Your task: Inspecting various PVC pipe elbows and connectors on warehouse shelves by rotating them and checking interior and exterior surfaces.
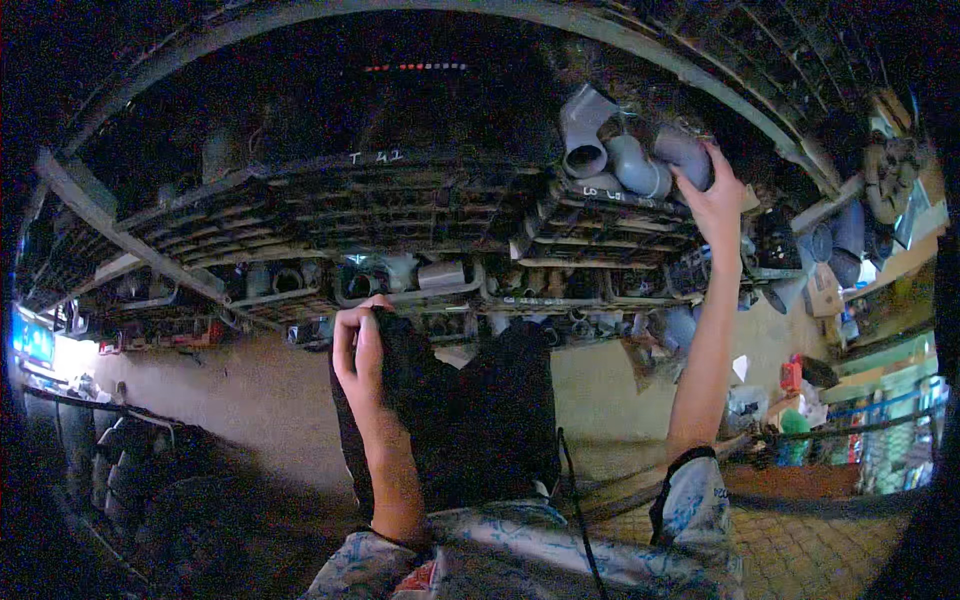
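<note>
Out to the right, my right hand grips a grey plastic pipe elbow, thumb on one side and fingers on the other. Beside it lie another rounded grey pipe fitting and a branched grey fitting whose round mouth faces me. These fittings sit on a dark slatted rack or crate with white markings on its edge. My left hand is at the dark cloth of my trousers, its fingers curled; whether anything is inside them is hidden.
Slatted shelving spans the area before me. Lower down, a row of bins holds pipe fittings. A metal frame bar slants across the left. A cardboard box and more pipe pieces stand at right. A dark cord hangs beside me.
</note>
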Available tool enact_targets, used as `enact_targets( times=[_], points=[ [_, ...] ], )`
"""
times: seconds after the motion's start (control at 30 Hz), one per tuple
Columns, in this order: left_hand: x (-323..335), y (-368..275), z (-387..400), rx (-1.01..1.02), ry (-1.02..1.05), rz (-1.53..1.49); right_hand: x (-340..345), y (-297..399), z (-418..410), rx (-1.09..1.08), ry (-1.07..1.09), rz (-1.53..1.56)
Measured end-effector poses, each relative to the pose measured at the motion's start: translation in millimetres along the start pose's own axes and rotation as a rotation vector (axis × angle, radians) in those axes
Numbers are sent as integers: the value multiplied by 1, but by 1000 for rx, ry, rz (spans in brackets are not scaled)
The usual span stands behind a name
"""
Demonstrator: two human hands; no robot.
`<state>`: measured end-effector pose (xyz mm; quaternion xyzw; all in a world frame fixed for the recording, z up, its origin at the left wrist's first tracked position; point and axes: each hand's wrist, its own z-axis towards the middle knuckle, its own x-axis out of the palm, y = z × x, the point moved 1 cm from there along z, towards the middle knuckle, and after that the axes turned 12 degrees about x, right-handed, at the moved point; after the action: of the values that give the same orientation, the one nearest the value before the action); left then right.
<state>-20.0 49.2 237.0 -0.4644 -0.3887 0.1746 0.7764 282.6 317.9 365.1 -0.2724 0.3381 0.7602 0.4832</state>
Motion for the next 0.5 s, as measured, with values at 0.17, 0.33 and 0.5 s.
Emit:
enact_targets(
  times=[0.17, 0.33, 0.5],
  points=[
    [-5, -9, -7, 52, 8, 84, 4, 11, -13, -12, -147, 117],
    [-6, -15, 1, -9, -64, -48, -13, 54, -45, 67, -705, 654],
    [-3, -1, 0, -405, -336, -571, -23, 97, -123, 459, -471, 1282]
  ],
)
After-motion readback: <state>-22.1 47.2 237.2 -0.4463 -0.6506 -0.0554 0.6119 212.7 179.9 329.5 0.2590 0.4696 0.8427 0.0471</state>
